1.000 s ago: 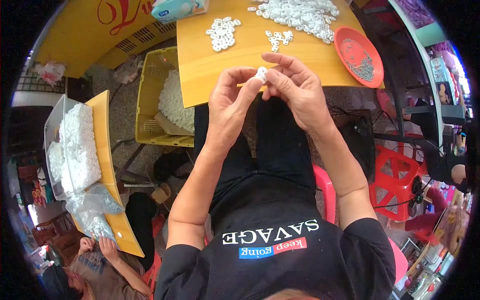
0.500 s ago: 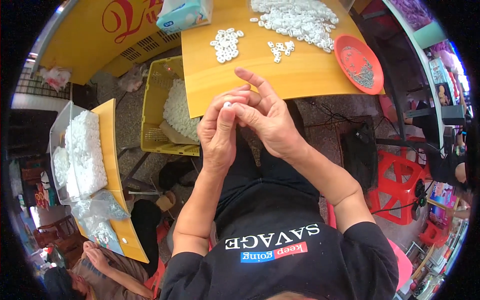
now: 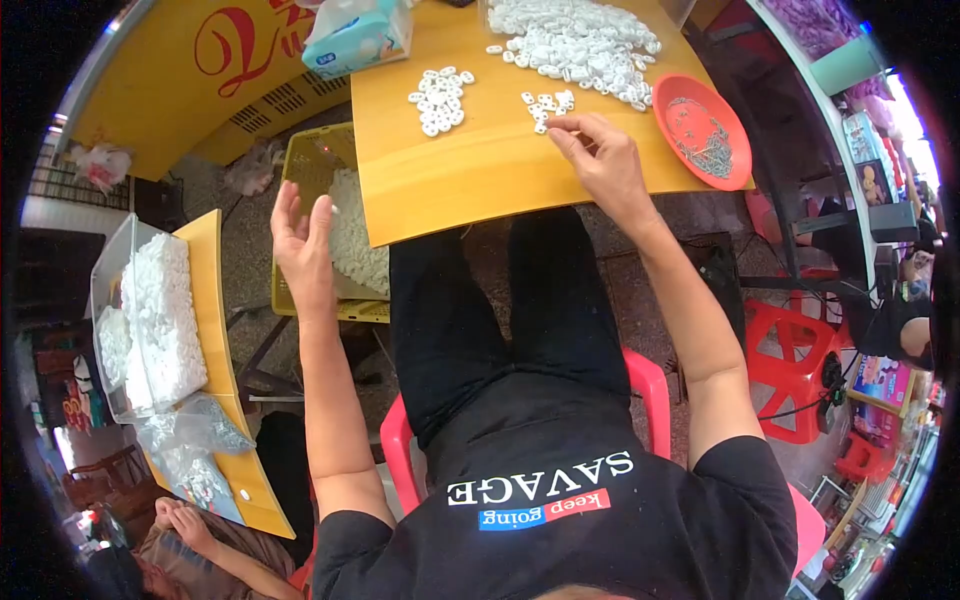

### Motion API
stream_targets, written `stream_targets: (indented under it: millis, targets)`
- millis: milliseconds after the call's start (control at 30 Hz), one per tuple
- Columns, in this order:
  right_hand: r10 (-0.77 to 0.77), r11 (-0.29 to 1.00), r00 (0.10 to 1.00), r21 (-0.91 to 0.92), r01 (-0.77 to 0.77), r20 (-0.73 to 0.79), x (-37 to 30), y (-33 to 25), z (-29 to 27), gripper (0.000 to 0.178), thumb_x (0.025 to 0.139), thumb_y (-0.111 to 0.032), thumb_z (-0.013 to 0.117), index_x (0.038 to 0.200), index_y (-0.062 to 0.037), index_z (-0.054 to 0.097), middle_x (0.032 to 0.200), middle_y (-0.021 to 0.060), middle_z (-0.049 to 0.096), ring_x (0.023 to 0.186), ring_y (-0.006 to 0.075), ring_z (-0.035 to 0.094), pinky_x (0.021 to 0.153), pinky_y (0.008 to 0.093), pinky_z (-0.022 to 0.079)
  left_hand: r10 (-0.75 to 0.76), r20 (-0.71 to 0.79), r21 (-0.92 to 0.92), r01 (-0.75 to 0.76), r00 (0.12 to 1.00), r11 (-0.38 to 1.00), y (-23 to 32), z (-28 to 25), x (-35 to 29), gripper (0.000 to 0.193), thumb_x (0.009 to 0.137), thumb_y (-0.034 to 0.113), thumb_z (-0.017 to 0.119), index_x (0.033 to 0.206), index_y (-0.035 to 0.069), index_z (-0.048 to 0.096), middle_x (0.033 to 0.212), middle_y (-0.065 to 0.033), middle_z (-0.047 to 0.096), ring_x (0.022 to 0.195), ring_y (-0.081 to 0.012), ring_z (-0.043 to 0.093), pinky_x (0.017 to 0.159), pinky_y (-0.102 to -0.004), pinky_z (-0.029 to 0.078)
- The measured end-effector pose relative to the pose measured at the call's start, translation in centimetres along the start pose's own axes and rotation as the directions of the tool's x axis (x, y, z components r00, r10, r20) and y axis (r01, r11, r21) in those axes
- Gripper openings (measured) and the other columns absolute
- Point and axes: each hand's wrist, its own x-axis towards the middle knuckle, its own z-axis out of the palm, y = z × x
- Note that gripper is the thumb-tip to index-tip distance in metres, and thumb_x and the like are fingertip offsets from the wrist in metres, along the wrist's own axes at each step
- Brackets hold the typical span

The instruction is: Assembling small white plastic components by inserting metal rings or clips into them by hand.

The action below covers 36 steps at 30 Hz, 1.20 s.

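- Left hand (image 3: 303,245): open, thumb and fingers apart, over the yellow plastic crate (image 3: 355,310) beside the bench's left edge. Small white speck by the thumb; held or apart, cannot tell.
- Right hand (image 3: 610,165): thumb and forefinger close together at the small cluster of white plastic pieces (image 3: 548,102), mid-bench; whether one is gripped, cannot tell.
- Step in hand, by judgement: taking a piece from that cluster.
- Next move, by judgement: calls for a fine fingertip pinch on one piece, neighbours undisturbed.
- Bench (image 3: 450,205), yellow, wood-look. Toward its left edge, a group of white oval pieces with holes (image 3: 437,100); at the far edge, a large white heap (image 3: 580,40); far left corner, a blue-and-white tissue pack (image 3: 358,38); near right corner, a red oval dish (image 3: 738,150) of small grey metal pieces (image 3: 712,157).
- Room: second yellow bench (image 3: 216,310) at left, bearing a clear plastic box of white pieces (image 3: 165,320); a co-worker's hands (image 3: 180,520) near its end; red plastic stools (image 3: 797,322) at right.
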Motion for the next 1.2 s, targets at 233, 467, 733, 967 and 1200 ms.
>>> stream_targets:
  millis: [233,467,733,967,1200]
  targets:
    - [-0.267,0.897,0.961,-0.344,0.276,0.074,1.5,2.8,-0.2,0.012,0.087,-0.013,0.065,0.095,-0.0098,0.073,0.092,0.0082,0.067,0.077,0.0269,0.066,0.068,0.0375,0.053,0.113,0.041,-0.125,-0.107,0.993,0.986,2.1,2.2,-2.4,0.033,0.097,0.009,0.058,0.129,0.002,0.052,0.124,-0.0094,0.057,0.113,-0.0165,0.056,0.099,-0.0302,0.046]
    - [-0.291,0.779,0.922,-0.496,0.384,0.256,3.0,3.2,0.2,0.01,0.087,-0.015,0.065,0.094,-0.0106,0.072,0.088,0.0058,0.064,0.077,0.0284,0.065,0.065,0.0379,0.052,0.162,0.249,-0.154,-0.126,0.955,0.98,4.0,6.9,-6.3,0.028,0.095,0.005,0.058,0.123,0.001,0.057,0.119,-0.0084,0.06,0.108,-0.0154,0.058,0.09,-0.0271,0.047]
    - [-0.159,0.98,0.981,-0.105,0.171,0.112,1.6,2.4,0.1,0.016,0.091,-0.013,0.063,0.104,-0.0049,0.067,0.085,0.0046,0.064,0.066,0.0142,0.06,0.057,0.0286,0.047,0.202,0.343,-0.237,-0.124,0.917,0.964,4.1,12.1,-7.6,0.018,0.092,0.0,0.06,0.11,0.0,0.064,0.103,-0.0118,0.065,0.092,-0.0188,0.065,0.075,-0.0278,0.052]
    - [0.276,0.635,0.865,0.596,-0.491,0.419,-2.3,-2.1,-0.5,0.033,0.095,-0.014,0.061,0.124,0.0003,0.054,0.085,-0.0001,0.06,0.064,0.0034,0.051,0.058,0.0192,0.045,0.529,0.386,-0.079,-0.544,0.756,0.835,5.8,14.1,-7.0,0.025,0.086,-0.005,0.064,0.11,0.003,0.065,0.109,-0.0125,0.065,0.092,-0.0207,0.065,0.077,-0.0309,0.052]
    - [0.25,0.556,0.834,0.632,-0.54,0.492,-3.4,-2.5,-1.4,0.039,0.094,-0.013,0.061,0.128,0.0014,0.05,0.085,0.0027,0.061,0.066,0.0054,0.055,0.058,0.0205,0.046,0.377,0.388,-0.241,-0.302,0.841,0.922,5.2,14.2,-7.3,0.017,0.09,0.001,0.064,0.107,-0.001,0.064,0.099,-0.0113,0.066,0.084,-0.0182,0.065,0.073,-0.0273,0.052]
